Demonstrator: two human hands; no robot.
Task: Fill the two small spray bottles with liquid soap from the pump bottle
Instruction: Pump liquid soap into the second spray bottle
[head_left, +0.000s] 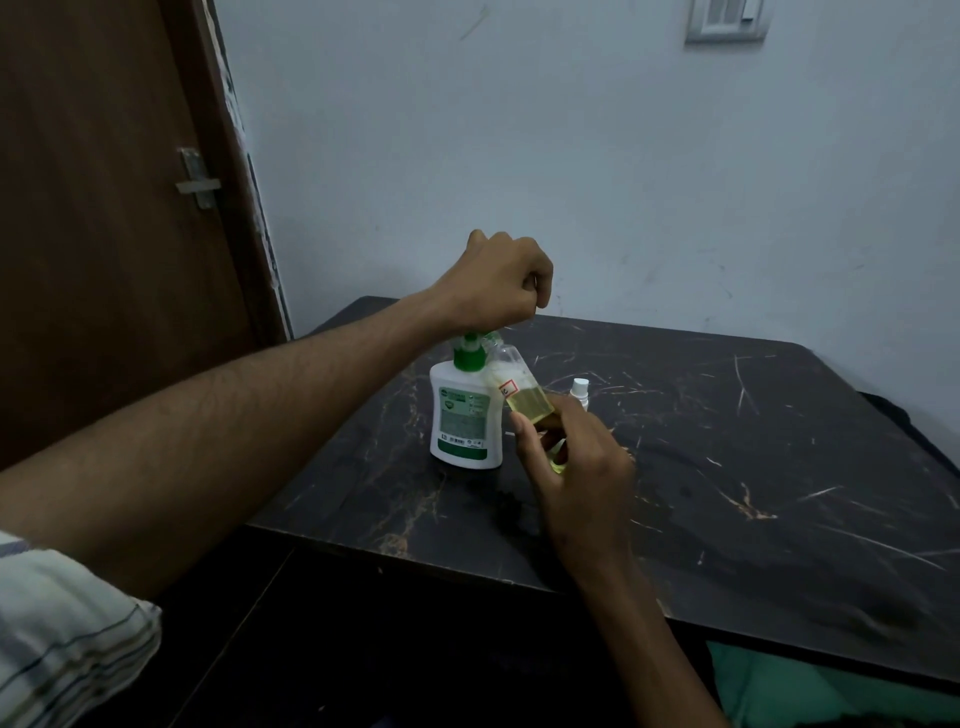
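A white pump bottle with a green pump top stands on the dark marble-pattern table. My left hand is a fist resting on top of the pump head, fingers curled with nothing inside them. My right hand pinches a small clear spray bottle, tilted with its open mouth up at the pump nozzle. Yellow liquid fills its lower part, and it carries a red-edged label. A second small bottle with a white spray top stands just behind my right hand, mostly hidden.
The table stands in a corner, with a pale wall behind and a brown door to the left. The table's near edge runs diagonally below my right forearm. A green cloth shows under the table at the lower right.
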